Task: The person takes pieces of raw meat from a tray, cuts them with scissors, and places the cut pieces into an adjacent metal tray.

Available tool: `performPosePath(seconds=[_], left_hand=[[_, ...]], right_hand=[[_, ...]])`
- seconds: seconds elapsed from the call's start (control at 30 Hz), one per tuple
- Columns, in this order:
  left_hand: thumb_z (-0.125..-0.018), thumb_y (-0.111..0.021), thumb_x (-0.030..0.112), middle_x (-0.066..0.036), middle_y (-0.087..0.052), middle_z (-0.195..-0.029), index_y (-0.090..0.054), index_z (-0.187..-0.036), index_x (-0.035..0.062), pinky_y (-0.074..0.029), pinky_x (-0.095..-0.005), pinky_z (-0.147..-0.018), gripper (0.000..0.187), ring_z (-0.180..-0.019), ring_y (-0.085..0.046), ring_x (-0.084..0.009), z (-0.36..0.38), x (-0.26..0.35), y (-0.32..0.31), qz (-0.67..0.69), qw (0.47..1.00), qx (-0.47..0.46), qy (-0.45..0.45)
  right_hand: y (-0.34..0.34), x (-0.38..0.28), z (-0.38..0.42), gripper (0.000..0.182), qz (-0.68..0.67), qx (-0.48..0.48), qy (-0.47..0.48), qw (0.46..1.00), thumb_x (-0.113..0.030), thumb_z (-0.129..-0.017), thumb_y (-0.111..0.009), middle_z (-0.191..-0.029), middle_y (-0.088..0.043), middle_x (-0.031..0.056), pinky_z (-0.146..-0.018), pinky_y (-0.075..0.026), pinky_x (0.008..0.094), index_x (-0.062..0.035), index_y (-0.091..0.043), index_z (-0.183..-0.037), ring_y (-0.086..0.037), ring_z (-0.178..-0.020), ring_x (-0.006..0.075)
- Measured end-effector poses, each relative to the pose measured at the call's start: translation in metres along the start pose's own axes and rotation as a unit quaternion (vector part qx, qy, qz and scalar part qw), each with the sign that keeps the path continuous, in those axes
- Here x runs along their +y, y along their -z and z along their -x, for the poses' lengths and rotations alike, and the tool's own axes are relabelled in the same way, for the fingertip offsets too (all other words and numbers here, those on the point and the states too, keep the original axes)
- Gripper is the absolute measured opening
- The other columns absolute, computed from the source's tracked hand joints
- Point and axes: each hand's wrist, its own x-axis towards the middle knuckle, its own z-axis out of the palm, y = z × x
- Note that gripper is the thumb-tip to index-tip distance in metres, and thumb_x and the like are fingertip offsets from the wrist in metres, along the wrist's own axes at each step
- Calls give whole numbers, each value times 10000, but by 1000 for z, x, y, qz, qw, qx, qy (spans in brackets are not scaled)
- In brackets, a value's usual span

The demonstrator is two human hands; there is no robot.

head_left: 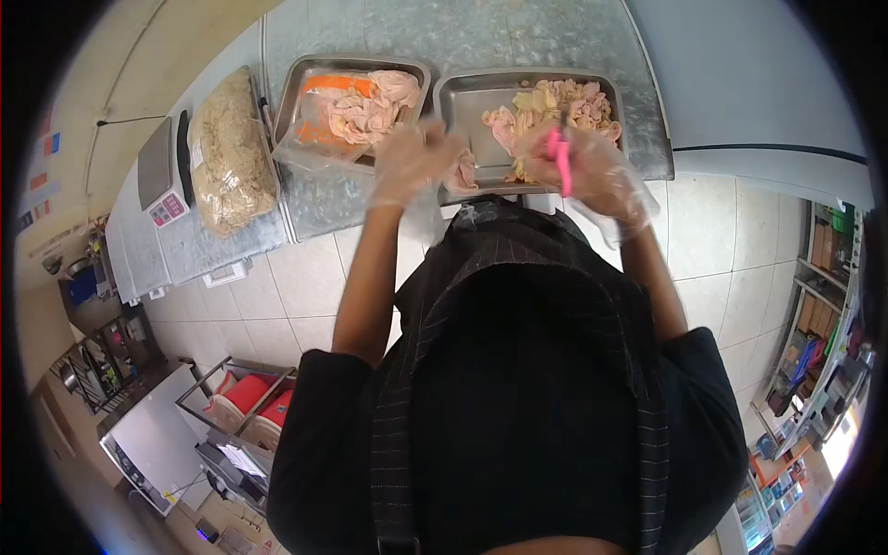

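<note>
My right hand (592,176), in a clear plastic glove, is closed around pink-handled scissors (561,159) over the right metal tray (462,85). Under it lie cut pieces of pale, raw-looking chicken (592,104), perhaps skin. My gloved left hand (416,159) hovers between the two trays, its fingers smeared by motion. Just below those fingers is a pale pink piece (461,174) by the right tray's near left corner; whether I grip it cannot be told. In the left metal tray (289,97), larger pieces (370,113) rest on a clear bag with orange print (319,129).
Left of the trays are a large clear bag of beige crumb-like material (231,153) and a digital scale (166,176), all on a metal table (342,208). Behind me on the left stands a rack with red-lidded tubs (245,398). Stocked shelves (823,268) line the right side.
</note>
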Motion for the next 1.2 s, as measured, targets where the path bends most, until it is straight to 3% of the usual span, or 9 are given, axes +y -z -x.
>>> performPosePath(seconds=[0.17,0.43,0.5,0.7,0.77,0.83,0.9,1.1,1.2], left_hand=[[-775,-588,499,-251,-649,-839,-682,-906,-9,-480,-444,-737,533,-816,-637,-385,14,-75,-72,-132,988,-67,37],[-842,-526,325,-298,-608,-835,-670,-901,-29,-451,-492,-723,387,-823,-607,-437,18,-89,-65,-199,979,-46,-11],[-899,-501,304,-218,-637,-737,-664,-893,-14,-455,-443,-671,357,-709,-619,-364,22,-80,-49,-58,986,25,-153],[-966,-514,278,-7,-563,-759,-593,-872,24,-427,-267,-623,282,-721,-505,-85,32,-26,-30,421,901,49,-95],[-989,-476,284,-14,-563,-844,-574,-947,33,-428,-252,-658,272,-761,-515,-96,27,-36,-30,384,916,42,-105],[-976,-498,271,-45,-579,-897,-559,-980,21,-438,-266,-691,257,-798,-523,-107,22,-38,-37,586,809,23,-37],[-971,-492,275,-58,-584,-916,-551,-995,14,-452,-290,-725,269,-838,-540,-127,19,-29,-38,628,777,20,-32],[-958,-445,285,-125,-612,-1008,-540,-1067,-39,-487,-385,-856,355,-954,-598,-227,36,23,-7,751,660,6,2],[-957,-432,278,-154,-617,-1050,-532,-1107,-58,-490,-399,-889,381,-965,-611,-258,42,17,-5,775,632,-8,-23]], right_hand=[[2,65,19,346,-34,178,-32,983,-322,-839,-695,-874,-673,116,-723,-494,310,-25,-642,-1008,-632,-800,188],[-16,33,-8,437,-1,99,-7,995,-379,-825,-713,-851,-639,77,-740,-493,302,-3,-597,-1014,-602,-792,177],[-23,27,-20,478,36,91,-27,995,-435,-831,-685,-856,-653,106,-761,-497,326,-9,-595,-1027,-627,-793,222],[-49,24,-47,456,12,65,-32,997,-433,-817,-654,-942,-658,137,-788,-493,337,-19,-619,-1007,-629,-839,226],[-61,34,-57,415,-265,52,-8,963,-384,-822,-627,-925,-652,123,-763,-491,319,-9,-626,-1000,-607,-793,194],[-59,35,-58,374,-184,84,169,965,-330,-841,-604,-917,-638,111,-756,-490,293,10,-627,-995,-597,-802,159],[-47,13,-52,322,-354,13,-40,934,-258,-852,-632,-963,-626,94,-747,-484,253,11,-603,-1025,-595,-853,132],[-41,24,-54,338,-547,120,3,828,-196,-842,-692,-937,-584,28,-741,-458,209,-36,-548,-1103,-569,-847,114],[-28,11,-50,295,-394,161,52,903,-201,-852,-688,-931,-563,14,-750,-459,228,-59,-551,-1071,-557,-846,110]])
